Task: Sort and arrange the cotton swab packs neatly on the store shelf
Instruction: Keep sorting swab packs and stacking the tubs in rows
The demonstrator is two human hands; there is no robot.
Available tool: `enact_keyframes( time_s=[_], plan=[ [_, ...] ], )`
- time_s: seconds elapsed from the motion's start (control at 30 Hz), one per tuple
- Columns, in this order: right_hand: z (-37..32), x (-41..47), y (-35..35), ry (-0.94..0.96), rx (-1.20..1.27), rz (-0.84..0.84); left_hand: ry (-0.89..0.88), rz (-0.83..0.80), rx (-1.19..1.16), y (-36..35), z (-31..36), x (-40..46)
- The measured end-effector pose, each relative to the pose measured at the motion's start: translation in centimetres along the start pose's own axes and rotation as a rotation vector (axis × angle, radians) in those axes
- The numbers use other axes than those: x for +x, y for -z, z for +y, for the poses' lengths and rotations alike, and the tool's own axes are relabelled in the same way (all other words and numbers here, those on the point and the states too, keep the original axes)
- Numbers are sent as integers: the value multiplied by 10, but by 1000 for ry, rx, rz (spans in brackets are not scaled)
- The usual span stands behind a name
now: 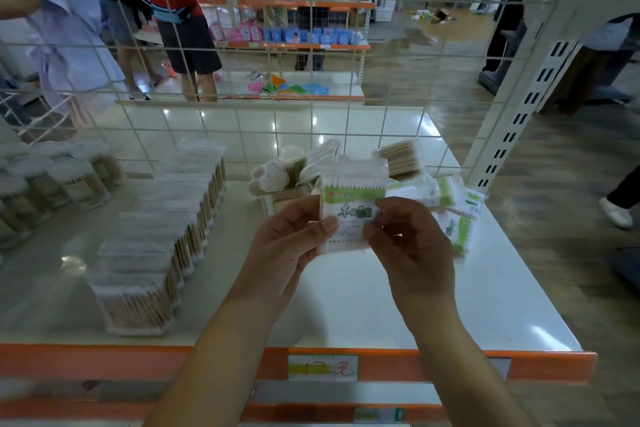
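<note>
A yellow price tag (323,368) on the shelf's orange front edge (104,362) reads "元"; its digits are blurred. Above the shelf (433,295) centre, the left hand (287,246) and right hand (412,246) both pinch one green-labelled cotton swab pack (349,208), thumbs on its face. Left of it stands a row of clear packs (162,236), count unclear. Loose packs (408,180) are heaped near the back right corner, jars (52,177) at the left edge. A wire grid (242,80) closes off the back.

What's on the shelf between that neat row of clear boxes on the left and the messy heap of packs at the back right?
Nothing: in the head view, only bare white shelf separates the row of boxes from the heap.
</note>
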State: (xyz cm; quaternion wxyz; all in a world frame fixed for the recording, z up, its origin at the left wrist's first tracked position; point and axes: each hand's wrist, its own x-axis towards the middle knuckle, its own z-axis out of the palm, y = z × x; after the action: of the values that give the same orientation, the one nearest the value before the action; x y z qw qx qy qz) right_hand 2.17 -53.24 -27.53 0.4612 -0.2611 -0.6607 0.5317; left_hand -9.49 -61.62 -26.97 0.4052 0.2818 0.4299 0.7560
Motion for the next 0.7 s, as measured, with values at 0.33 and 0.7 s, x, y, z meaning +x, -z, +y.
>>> enact_keyframes(
  time_s=[0.33, 0.7],
  plan=[
    [-21, -28, -45, -92, 81, -159, 8, 23, 117, 34, 21, -23],
    [-33, -58, -88, -207, 129, -76, -155, -8, 500, 71, 50, -70]
  ],
)
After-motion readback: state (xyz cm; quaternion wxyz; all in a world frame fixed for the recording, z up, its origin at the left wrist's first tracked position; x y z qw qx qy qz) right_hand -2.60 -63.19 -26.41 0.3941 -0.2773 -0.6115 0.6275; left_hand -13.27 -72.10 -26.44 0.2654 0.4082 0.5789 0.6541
